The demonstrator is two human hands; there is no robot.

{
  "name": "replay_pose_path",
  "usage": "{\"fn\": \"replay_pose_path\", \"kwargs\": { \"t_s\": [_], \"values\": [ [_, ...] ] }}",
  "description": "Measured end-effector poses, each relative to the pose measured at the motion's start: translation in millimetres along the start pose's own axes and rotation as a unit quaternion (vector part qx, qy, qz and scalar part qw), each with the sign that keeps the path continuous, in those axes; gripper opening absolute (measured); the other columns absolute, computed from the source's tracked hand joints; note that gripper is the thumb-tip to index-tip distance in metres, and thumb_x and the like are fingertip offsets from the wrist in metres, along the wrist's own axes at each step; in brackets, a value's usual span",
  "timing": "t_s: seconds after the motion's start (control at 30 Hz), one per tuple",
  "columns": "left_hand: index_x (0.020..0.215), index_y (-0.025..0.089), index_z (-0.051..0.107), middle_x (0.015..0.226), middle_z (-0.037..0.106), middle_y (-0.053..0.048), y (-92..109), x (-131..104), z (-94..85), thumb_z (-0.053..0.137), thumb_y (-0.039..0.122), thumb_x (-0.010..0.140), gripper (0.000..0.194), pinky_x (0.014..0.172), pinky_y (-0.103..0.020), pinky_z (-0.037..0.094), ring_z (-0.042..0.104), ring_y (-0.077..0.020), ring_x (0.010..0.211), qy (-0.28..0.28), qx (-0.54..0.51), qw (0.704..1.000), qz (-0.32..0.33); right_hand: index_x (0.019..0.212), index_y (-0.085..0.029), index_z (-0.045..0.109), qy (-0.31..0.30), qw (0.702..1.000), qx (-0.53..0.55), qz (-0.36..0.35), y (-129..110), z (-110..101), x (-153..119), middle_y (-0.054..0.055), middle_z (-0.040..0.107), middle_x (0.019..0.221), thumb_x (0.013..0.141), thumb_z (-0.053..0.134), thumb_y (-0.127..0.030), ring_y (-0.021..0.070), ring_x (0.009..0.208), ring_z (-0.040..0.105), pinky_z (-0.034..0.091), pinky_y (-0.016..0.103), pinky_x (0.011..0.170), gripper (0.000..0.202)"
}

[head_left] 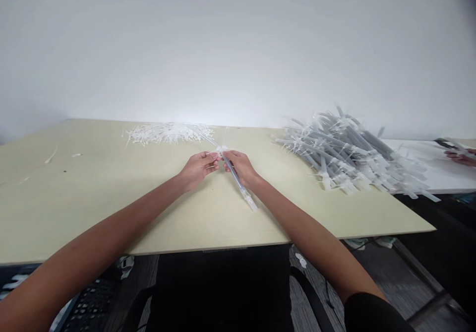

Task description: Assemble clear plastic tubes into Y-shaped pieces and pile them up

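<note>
Over the middle of the table, my right hand (240,167) is wrapped around a grey, translucent plastic tube (233,173), which slants down toward me. A clear, whitish sleeve (250,199) forms the tube's near end. My left hand (203,167) is closed in a pinch beside the tube's far end, its fingertips close to the right hand's. What those fingertips hold is too small to make out. A white joint (221,149) shows just above the fingers, with a thin cable tie tail (225,134) sticking up and a clear thin tube (204,136) running off to the upper left.
A heap of loose white cable ties (167,133) lies at the back of the table (178,228). To the right is a large pile of grey tubes (345,148) with clear ends. Another person's hand (461,157) shows at the far right. A white wall (238,49) stands behind.
</note>
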State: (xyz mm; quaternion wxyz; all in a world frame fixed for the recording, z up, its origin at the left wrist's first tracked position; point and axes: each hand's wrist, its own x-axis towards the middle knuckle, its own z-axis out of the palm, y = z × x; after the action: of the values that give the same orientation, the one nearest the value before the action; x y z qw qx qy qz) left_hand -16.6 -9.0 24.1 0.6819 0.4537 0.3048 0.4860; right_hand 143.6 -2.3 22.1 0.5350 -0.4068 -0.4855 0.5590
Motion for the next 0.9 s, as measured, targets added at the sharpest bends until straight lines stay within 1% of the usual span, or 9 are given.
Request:
{"fn": "replay_pose_path", "kwargs": {
  "t_s": [0.27, 0.47, 0.67, 0.9],
  "values": [
    [0.087, 0.01, 0.063, 0.089, 0.062, -0.007, 0, 0, 0.4, 0.07, 0.021, 0.075, 0.017, 0.086, -0.031, 0.046, 0.058, -0.0105, 0.078, 0.007, -0.014, 1.0, 0.005, 0.075, -0.014, 0.06, -0.001, 1.0, 0.002, 0.001, -2, 2, -2, 0.005, 0.061, 0.078, 0.07, 0.067, -0.034, 0.0086, 0.055, 0.052, 0.041, 0.021, 0.045, 0.022],
    [0.083, 0.01, 0.062, 0.087, 0.062, -0.007, -1, 1, 0.8, 0.07, 0.021, 0.074, 0.017, 0.084, -0.032, 0.046, 0.057, -0.0102, 0.076, 0.009, -0.004, 1.0, 0.007, 0.078, -0.014, 0.061, -0.004, 1.0, -0.002, -0.012, 0, 1, -2, 0.004, 0.06, 0.078, 0.068, 0.069, -0.037, 0.0089, 0.056, 0.052, 0.041, 0.021, 0.045, 0.026],
    [0.078, 0.01, 0.061, 0.085, 0.062, -0.006, -6, 0, -0.7, 0.072, 0.023, 0.072, 0.018, 0.084, -0.031, 0.045, 0.056, -0.0104, 0.076, 0.007, -0.001, 1.0, 0.003, 0.079, -0.017, 0.054, -0.022, 1.0, 0.01, -0.013, -1, 5, -4, -0.001, 0.057, 0.07, 0.066, 0.072, -0.036, 0.0086, 0.055, 0.05, 0.039, 0.02, 0.043, 0.029],
    [0.077, 0.01, 0.065, 0.075, 0.059, -0.003, -11, -1, 1.9, 0.072, 0.023, 0.073, 0.016, 0.08, -0.028, 0.046, 0.053, -0.0084, 0.069, -0.006, -0.048, 0.999, -0.024, 0.084, -0.019, 0.051, -0.04, 0.998, 0.009, -0.036, -2, 7, -7, -0.004, 0.054, 0.065, 0.067, 0.072, -0.036, 0.0078, 0.051, 0.049, 0.039, 0.02, 0.044, 0.032]
  ]
}}
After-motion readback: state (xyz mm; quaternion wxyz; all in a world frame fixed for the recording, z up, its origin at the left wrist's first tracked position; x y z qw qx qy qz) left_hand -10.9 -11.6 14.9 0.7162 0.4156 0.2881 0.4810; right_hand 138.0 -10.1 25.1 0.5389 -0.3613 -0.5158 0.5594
